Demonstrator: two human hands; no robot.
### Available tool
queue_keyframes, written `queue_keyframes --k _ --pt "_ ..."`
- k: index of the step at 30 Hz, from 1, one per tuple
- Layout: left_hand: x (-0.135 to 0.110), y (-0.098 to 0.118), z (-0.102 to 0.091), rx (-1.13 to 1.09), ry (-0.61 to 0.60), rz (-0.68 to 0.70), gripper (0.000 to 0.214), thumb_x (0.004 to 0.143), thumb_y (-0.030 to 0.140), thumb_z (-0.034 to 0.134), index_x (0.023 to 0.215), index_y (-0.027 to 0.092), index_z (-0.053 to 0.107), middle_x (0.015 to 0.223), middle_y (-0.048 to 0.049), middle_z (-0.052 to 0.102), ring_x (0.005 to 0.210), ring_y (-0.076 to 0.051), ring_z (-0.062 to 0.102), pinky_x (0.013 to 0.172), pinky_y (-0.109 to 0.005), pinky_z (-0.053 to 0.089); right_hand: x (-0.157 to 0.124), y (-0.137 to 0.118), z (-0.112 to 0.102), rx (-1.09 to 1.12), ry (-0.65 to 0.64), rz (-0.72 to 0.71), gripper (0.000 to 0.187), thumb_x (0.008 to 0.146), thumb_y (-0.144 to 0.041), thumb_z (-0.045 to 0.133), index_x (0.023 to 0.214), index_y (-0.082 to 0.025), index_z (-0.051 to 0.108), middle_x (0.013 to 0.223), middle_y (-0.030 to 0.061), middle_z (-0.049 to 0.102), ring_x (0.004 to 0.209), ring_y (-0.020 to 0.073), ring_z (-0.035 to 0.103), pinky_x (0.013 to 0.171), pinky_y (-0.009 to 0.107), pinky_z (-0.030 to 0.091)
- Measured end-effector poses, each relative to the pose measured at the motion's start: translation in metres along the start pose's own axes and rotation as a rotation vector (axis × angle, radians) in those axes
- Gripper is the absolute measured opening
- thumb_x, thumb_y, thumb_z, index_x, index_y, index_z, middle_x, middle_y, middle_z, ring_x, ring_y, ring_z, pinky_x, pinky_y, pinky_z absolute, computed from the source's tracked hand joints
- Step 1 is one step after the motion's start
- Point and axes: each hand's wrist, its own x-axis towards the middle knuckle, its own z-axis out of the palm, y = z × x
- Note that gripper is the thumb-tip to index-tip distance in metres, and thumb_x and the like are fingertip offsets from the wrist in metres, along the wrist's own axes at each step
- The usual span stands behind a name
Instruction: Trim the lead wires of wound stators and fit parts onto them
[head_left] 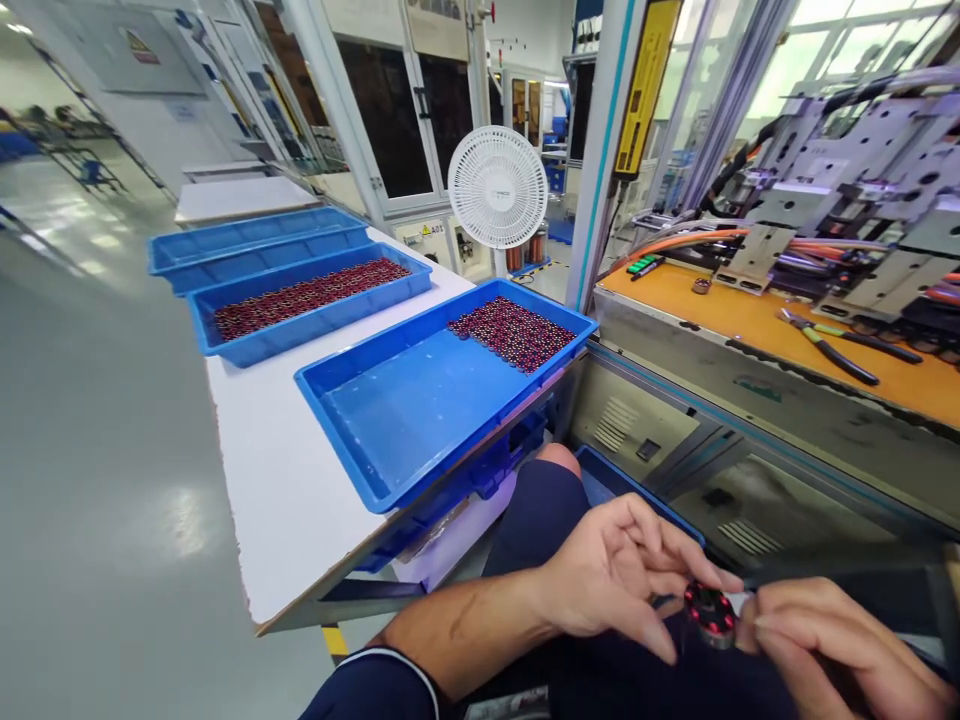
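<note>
Over my lap, a small round motor stator (pixel 709 612) with dark metal and red windings sits between my two hands. My right hand (pixel 840 640) pinches its right side with thumb and fingers. My left hand (pixel 619 570) is at the stator's left, thumb and fingers apart; its fingertips reach close behind the part, and whether they touch it I cannot tell. Many similar stators (pixel 517 333) stand packed at the far right end of the nearest blue tray (pixel 397 410), whose left part shows bare blue bottom.
Another blue tray (pixel 307 320) of stators and a further blue tray (pixel 255 245) lie on the white table (pixel 277 510). A white fan (pixel 498 188) stands behind. On the orange bench (pixel 679 300) at right are pliers (pixel 832 345), one stator (pixel 701 286) and machinery (pixel 810 180).
</note>
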Motion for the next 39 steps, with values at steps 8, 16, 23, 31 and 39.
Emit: queue_keyframes --k 8,16,23,31,39 --pt "-0.001 -0.003 -0.001 -0.010 -0.180 -0.555 0.053 0.077 0.063 0.067 0.089 0.011 0.060 0.068 -0.0057 0.068 0.059 -0.019 0.069 0.056 -0.026 0.051 0.024 -0.031 -0.005 0.116 -0.134 0.064 0.017 0.085 -0.002 0.055 0.093 -0.016 0.061 0.078 0.0042 0.066 0.072 0.0136 0.066 0.063 0.023 0.057" --pt "-0.001 0.009 0.014 0.288 0.000 -0.319 0.027 0.086 0.032 0.069 0.100 0.015 0.054 0.073 -0.0020 0.069 0.065 -0.012 0.068 0.062 -0.022 0.051 0.020 -0.029 -0.009 0.039 -0.058 0.146 0.015 0.085 -0.002 0.057 0.091 -0.016 0.061 0.075 0.0027 0.063 0.068 0.0118 0.060 0.061 0.024 0.052" --pt "0.000 0.006 0.017 0.383 0.040 -0.014 0.023 0.078 0.016 0.075 0.084 0.016 0.053 0.101 -0.0034 0.066 0.075 -0.013 0.071 0.067 -0.025 0.057 0.013 -0.026 0.001 0.028 0.066 0.253 0.013 0.087 -0.004 0.059 0.087 -0.017 0.061 0.074 0.0010 0.063 0.068 0.0107 0.059 0.062 0.023 0.049" --pt "0.005 0.004 0.013 0.573 0.103 0.181 0.031 0.072 0.005 0.078 0.096 0.019 0.065 0.096 -0.0038 0.072 0.089 -0.014 0.069 0.076 -0.025 0.058 0.011 -0.040 0.008 0.159 0.132 0.616 0.016 0.091 -0.018 0.060 0.075 -0.017 0.062 0.069 -0.0015 0.061 0.061 0.0077 0.056 0.057 0.018 0.045" --pt "0.008 0.009 0.006 0.645 0.012 0.189 0.033 0.073 0.004 0.077 0.099 0.023 0.073 0.110 -0.0059 0.073 0.100 -0.020 0.071 0.087 -0.034 0.059 -0.001 -0.031 0.015 0.761 -0.024 1.045 0.029 0.087 -0.040 0.068 0.073 -0.016 0.059 0.060 -0.0031 0.055 0.055 0.0068 0.052 0.055 0.017 0.045"
